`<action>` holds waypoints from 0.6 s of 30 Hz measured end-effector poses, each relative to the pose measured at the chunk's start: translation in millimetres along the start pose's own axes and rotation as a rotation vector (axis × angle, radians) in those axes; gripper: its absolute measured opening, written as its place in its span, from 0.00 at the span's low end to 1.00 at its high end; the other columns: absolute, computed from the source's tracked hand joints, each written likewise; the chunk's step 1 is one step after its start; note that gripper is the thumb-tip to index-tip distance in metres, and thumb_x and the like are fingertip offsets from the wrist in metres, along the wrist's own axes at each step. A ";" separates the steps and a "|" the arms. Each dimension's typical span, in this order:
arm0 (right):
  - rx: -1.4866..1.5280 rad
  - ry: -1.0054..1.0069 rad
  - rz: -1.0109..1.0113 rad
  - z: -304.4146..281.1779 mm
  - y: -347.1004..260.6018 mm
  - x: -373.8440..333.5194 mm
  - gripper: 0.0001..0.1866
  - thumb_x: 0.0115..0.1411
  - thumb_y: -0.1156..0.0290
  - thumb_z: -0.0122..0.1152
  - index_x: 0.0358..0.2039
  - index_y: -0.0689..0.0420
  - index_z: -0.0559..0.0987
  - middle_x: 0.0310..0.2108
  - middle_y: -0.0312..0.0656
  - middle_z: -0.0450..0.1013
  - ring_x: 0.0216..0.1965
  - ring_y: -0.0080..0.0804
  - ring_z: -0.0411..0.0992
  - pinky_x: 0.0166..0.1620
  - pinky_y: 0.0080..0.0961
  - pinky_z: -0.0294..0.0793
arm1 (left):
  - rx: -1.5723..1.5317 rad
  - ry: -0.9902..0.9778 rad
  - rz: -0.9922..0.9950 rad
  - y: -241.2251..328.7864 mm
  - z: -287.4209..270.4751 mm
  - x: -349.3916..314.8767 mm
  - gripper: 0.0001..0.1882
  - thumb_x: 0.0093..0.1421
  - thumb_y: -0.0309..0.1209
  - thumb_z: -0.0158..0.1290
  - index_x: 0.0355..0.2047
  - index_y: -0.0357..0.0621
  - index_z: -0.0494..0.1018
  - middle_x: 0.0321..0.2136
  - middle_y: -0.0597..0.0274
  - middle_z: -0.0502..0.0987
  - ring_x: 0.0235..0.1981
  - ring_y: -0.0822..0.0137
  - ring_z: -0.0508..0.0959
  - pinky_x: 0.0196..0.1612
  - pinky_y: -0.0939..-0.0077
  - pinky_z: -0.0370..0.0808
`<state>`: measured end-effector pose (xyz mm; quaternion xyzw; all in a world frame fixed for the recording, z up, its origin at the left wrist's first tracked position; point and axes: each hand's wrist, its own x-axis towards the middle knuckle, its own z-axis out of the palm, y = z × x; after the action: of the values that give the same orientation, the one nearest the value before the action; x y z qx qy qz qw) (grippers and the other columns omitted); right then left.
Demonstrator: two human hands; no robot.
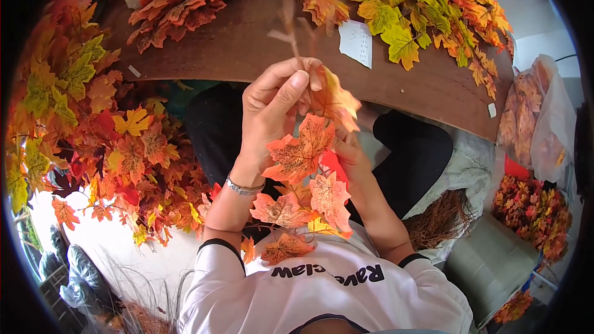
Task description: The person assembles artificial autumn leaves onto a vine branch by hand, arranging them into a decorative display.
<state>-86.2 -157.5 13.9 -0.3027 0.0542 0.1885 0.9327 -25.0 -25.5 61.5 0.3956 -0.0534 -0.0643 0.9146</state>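
Pinching a thin brown stem [297, 49], blurry at its top, between thumb and left fingers [289, 93] — a narrow grip, right by the near edge of the tabletop [260, 55]. Got the right hand [354, 159] lower down, beside an orange leaf spray [301, 149] in front of the chest, but can't tell its exact grip with the leaves in the way. For writing, seeing handwritten marks on a white paper slip [356, 43] up on the tabletop — plus chunky dark lettering across the white shirt [247, 300], upside down from here.
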 end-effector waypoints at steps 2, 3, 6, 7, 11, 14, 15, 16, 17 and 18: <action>0.044 -0.117 0.091 -2.2 -4.1 -0.9 0.15 0.55 0.71 0.53 0.42 0.64 0.69 0.40 0.36 0.68 0.40 0.23 0.67 0.46 0.21 0.66 | -0.023 0.008 0.013 2.0 0.7 0.5 0.10 0.56 0.25 0.48 0.39 0.37 0.70 0.26 0.63 0.73 0.21 0.83 0.66 0.23 0.92 0.61; 0.044 -0.120 0.087 -6.8 -2.2 -1.4 0.15 0.55 0.71 0.53 0.42 0.64 0.69 0.40 0.36 0.68 0.40 0.23 0.67 0.46 0.21 0.66 | -0.014 -0.028 -0.030 3.7 -0.3 -0.5 0.10 0.56 0.25 0.48 0.38 0.37 0.70 0.24 0.64 0.73 0.20 0.83 0.66 0.22 0.92 0.61; -0.098 0.035 0.005 -11.0 -2.7 -2.1 0.13 0.56 0.70 0.52 0.39 0.64 0.71 0.35 0.37 0.69 0.33 0.23 0.68 0.41 0.20 0.67 | -0.036 -0.075 -0.113 7.3 -5.2 -2.6 0.08 0.54 0.24 0.50 0.36 0.37 0.69 0.22 0.63 0.73 0.19 0.82 0.66 0.22 0.91 0.61; -0.212 0.109 -0.062 -8.8 -12.7 -0.2 0.12 0.56 0.70 0.52 0.38 0.64 0.71 0.32 0.37 0.69 0.30 0.22 0.68 0.39 0.19 0.67 | -0.049 -0.140 -0.103 6.5 -8.6 -3.1 0.07 0.54 0.24 0.50 0.34 0.37 0.69 0.22 0.62 0.73 0.20 0.82 0.67 0.21 0.91 0.61; -0.644 0.267 -0.427 -15.2 -48.7 6.2 0.12 0.55 0.72 0.53 0.39 0.62 0.72 0.28 0.33 0.67 0.27 0.17 0.65 0.33 0.15 0.65 | -0.051 -0.291 -0.133 5.8 -14.3 -4.1 0.05 0.52 0.22 0.51 0.30 0.38 0.68 0.23 0.60 0.73 0.20 0.80 0.70 0.18 0.90 0.62; -0.656 0.229 -0.478 10.7 -60.6 10.0 0.13 0.53 0.74 0.55 0.41 0.61 0.71 0.28 0.32 0.67 0.27 0.15 0.64 0.31 0.13 0.65 | -0.051 -0.305 -0.145 -5.7 -9.9 -11.2 0.06 0.49 0.18 0.51 0.29 0.38 0.68 0.23 0.60 0.73 0.19 0.80 0.71 0.16 0.90 0.61; -0.647 0.158 -0.459 15.3 -61.1 12.4 0.15 0.52 0.75 0.56 0.42 0.61 0.71 0.28 0.32 0.67 0.27 0.14 0.63 0.31 0.12 0.64 | -0.065 -0.349 -0.180 -11.2 -9.4 -13.2 0.07 0.49 0.18 0.51 0.29 0.37 0.68 0.23 0.61 0.74 0.20 0.80 0.71 0.16 0.91 0.61; -0.644 0.070 -0.351 11.3 -61.1 14.2 0.13 0.52 0.77 0.55 0.40 0.62 0.73 0.30 0.33 0.68 0.28 0.15 0.65 0.32 0.11 0.65 | -0.078 -0.393 -0.215 -16.0 -9.1 -15.3 0.07 0.48 0.18 0.52 0.29 0.37 0.68 0.23 0.61 0.74 0.20 0.80 0.71 0.15 0.91 0.60; -0.712 0.009 -0.382 13.6 -54.9 18.4 0.12 0.53 0.74 0.53 0.38 0.64 0.73 0.30 0.36 0.70 0.30 0.18 0.66 0.33 0.13 0.65 | -0.127 -0.436 -0.312 -19.1 -8.2 -16.8 0.07 0.47 0.18 0.53 0.28 0.37 0.69 0.23 0.61 0.74 0.18 0.80 0.71 0.15 0.91 0.60; -0.778 -0.055 -0.410 17.4 -47.5 23.8 0.12 0.54 0.71 0.52 0.36 0.66 0.73 0.30 0.39 0.71 0.31 0.20 0.68 0.35 0.16 0.66 | -0.128 -0.523 -0.364 -22.4 -14.0 -15.6 0.06 0.47 0.20 0.54 0.26 0.36 0.69 0.21 0.58 0.74 0.14 0.78 0.69 0.14 0.90 0.60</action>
<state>-46.2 -175.2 48.7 -0.6305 -0.1070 0.0141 0.7687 -40.0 -28.2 34.9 0.3103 -0.2108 -0.3294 0.8665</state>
